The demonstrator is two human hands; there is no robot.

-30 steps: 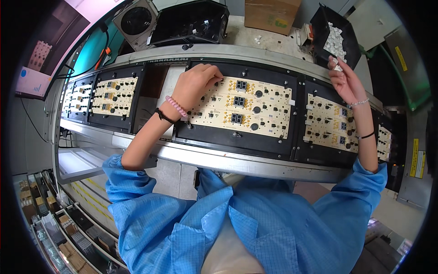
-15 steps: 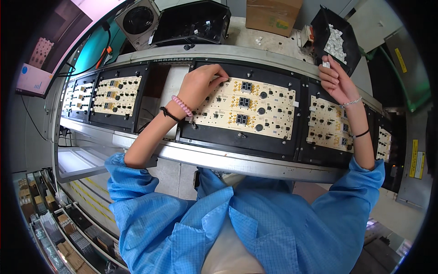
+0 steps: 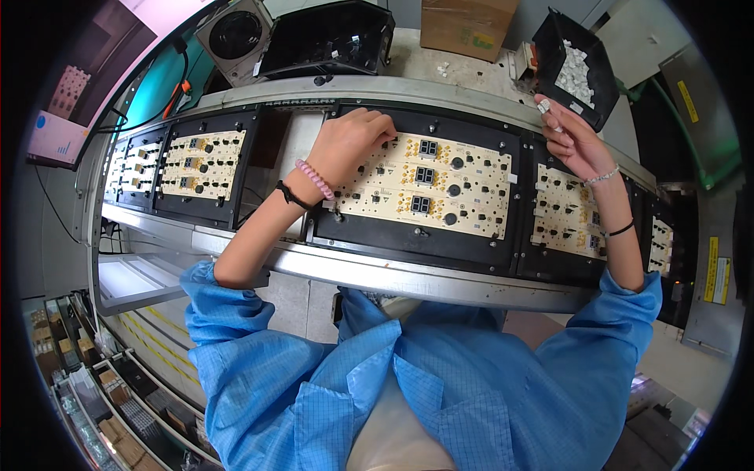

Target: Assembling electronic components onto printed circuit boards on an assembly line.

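Observation:
A cream circuit board panel (image 3: 400, 196) with black two-digit displays (image 3: 424, 175) and round black parts lies in a black carrier frame (image 3: 369, 230) before me. My left hand (image 3: 349, 145) is at the panel's upper left corner, thumb and fingers pinched together beside a small black part. Whatever lies between those fingertips is hidden. Over the carrier to the right, my right hand (image 3: 575, 145) is raised with fingers curled, gripping a small white connector (image 3: 543, 106) at the fingertips. A similar white piece (image 3: 513, 178) sits at the panel's right edge.
A black bin of white connectors (image 3: 576, 74) stands beyond my right hand. Farther back are a cardboard box (image 3: 469, 27) and a black tray (image 3: 326, 43). More board carriers (image 3: 200, 169) line the metal conveyor, whose front rail (image 3: 377, 271) runs before my body.
My right hand has shifted a little left, and the white connector now points up and left at its fingertips. My left hand stays at the panel's corner, its fingers slightly lower.

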